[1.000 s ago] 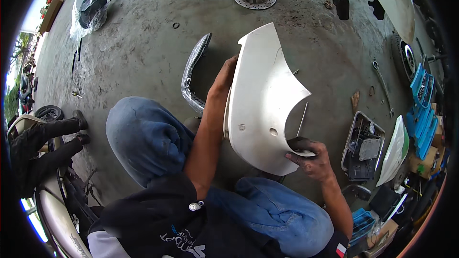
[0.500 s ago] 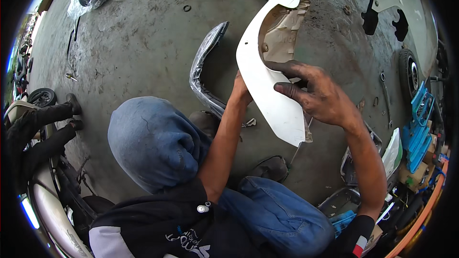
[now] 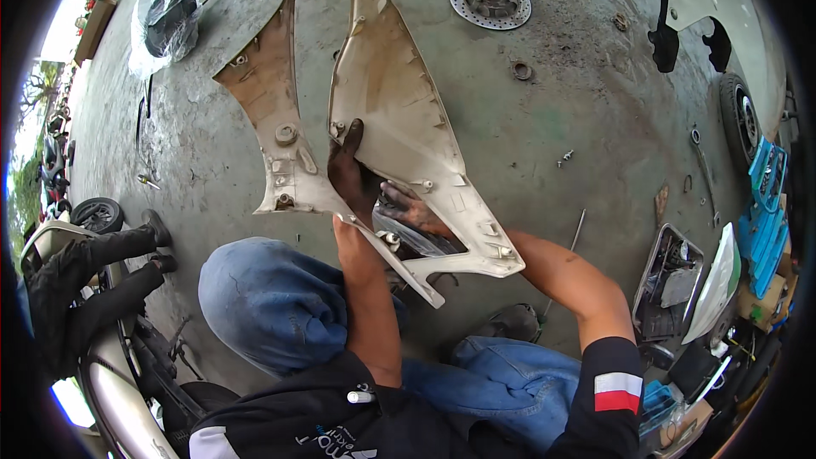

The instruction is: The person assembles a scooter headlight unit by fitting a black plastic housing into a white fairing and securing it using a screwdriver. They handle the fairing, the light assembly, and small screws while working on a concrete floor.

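Note:
A cream plastic fairing panel is held up, its inner face with mounts and openings toward me. My left hand reaches up behind the lower opening and grips it, one dark finger over the inner edge. My right hand is just beneath the panel's right lower edge, fingers loosely spread and partly hidden by it; whether they touch it is unclear. A plastic-wrapped strip shows on the floor through the opening, mostly hidden.
Another person's dark-trousered legs are at left beside vehicle parts. A bagged dark part and a brake disc lie ahead. At right are a wheel, wrench, metal tray and blue parts.
The panel has been turned from its white outer face to its inner face and raised forward. My right hand has moved from the outer edge to beneath the panel, fingers loosened.

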Motion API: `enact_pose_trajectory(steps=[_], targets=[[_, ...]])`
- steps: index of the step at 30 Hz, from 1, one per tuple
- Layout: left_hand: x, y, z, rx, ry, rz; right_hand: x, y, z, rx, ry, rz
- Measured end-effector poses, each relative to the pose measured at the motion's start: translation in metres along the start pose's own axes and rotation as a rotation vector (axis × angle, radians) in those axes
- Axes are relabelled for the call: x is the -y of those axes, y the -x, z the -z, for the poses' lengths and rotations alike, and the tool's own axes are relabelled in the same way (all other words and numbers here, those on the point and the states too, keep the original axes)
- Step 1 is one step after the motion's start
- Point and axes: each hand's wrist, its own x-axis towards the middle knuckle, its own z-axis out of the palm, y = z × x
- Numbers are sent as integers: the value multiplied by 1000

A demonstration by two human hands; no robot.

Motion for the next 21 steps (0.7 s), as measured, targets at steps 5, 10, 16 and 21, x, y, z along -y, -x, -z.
enact_pose_trajectory(steps=[5, 10, 16, 21], targets=[[-6, -3, 14, 2, 103, 1, 14, -34, -23, 88, -49, -13], [-12, -3, 15, 73, 58, 75, 21, -34, -18, 104, -259, 4], [-35, 13, -34, 102, 140, 48, 42, -2, 33, 159, -1001, 103], [-55, 16, -36, 163, 165, -75, 46, 24, 51, 303, -1448, 287]])
